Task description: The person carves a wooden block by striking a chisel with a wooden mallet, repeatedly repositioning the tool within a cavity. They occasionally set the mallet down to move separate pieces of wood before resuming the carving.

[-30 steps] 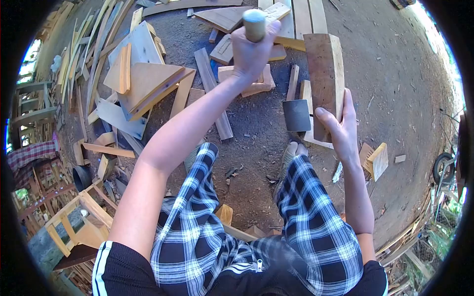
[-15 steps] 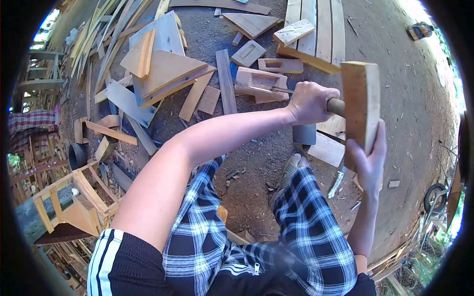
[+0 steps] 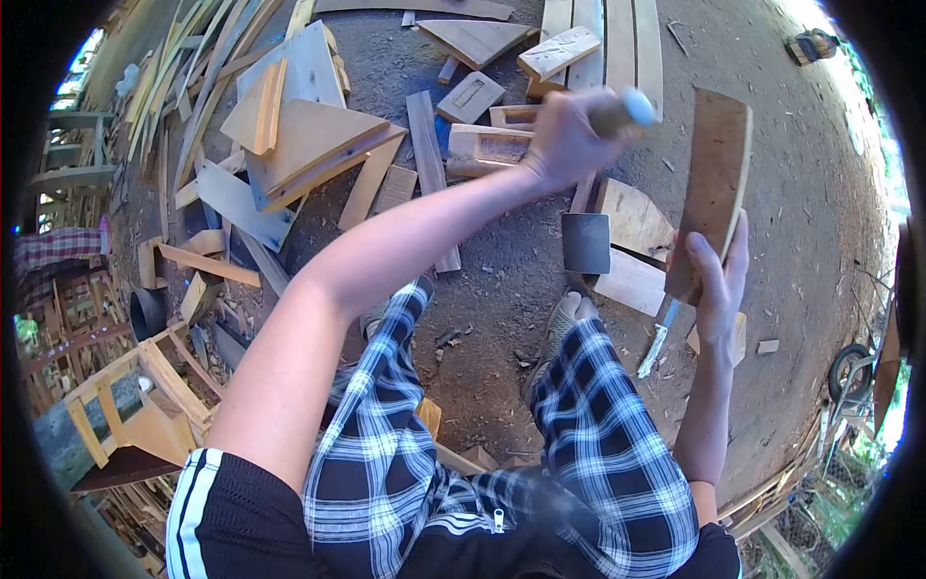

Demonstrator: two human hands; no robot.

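Note:
My left hand (image 3: 569, 140) is closed round a thick wooden tool handle (image 3: 612, 114) with a pale end, blurred by motion; its blade does not show. Just left of that hand lies a wooden block with a rectangular recess (image 3: 465, 145), and a smaller slotted block (image 3: 511, 117) sits behind it. On the right, my right hand (image 3: 719, 265) grips the lower part of a long, slightly curved wooden block (image 3: 716, 164), held upright and apart from the handle.
Boards and triangular panels (image 3: 313, 145) pile up at the left. A slatted wooden piece (image 3: 617, 48) lies at the top. Near my foot are a dark plate (image 3: 585, 243) and flat offcuts (image 3: 632, 282). A small wooden frame (image 3: 106, 405) stands lower left.
My left hand has moved up and left with the handle, whose pale end now shows. The long block in my right hand has come away from the handle. The view has shifted slightly.

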